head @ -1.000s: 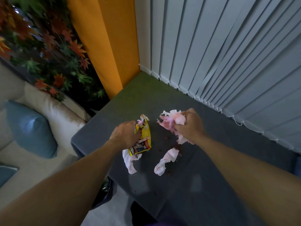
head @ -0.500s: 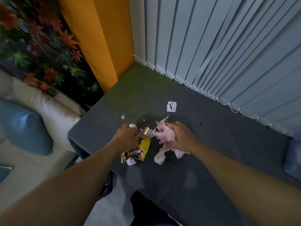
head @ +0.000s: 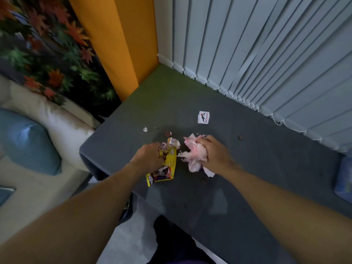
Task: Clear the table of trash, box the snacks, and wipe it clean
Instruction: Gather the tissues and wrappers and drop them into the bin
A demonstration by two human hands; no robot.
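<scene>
My left hand grips a crumpled yellow snack wrapper together with some white scraps, low over the grey table. My right hand holds a wad of pink-stained tissue that touches the table just right of the wrapper. A small white packet with red lettering lies flat farther back. A white paper scrap and brown crumbs lie behind my left hand. One more brown crumb sits to the right.
Vertical blinds hang along the table's far edge, beside an orange wall panel. A cream sofa with a blue cushion stands to the left. A blue object lies at the table's right edge.
My view tilted, so a white packet and crumbs farther back came into sight. Both hands drew closer together, and the loose white tissue strips are gathered up into my hands.
</scene>
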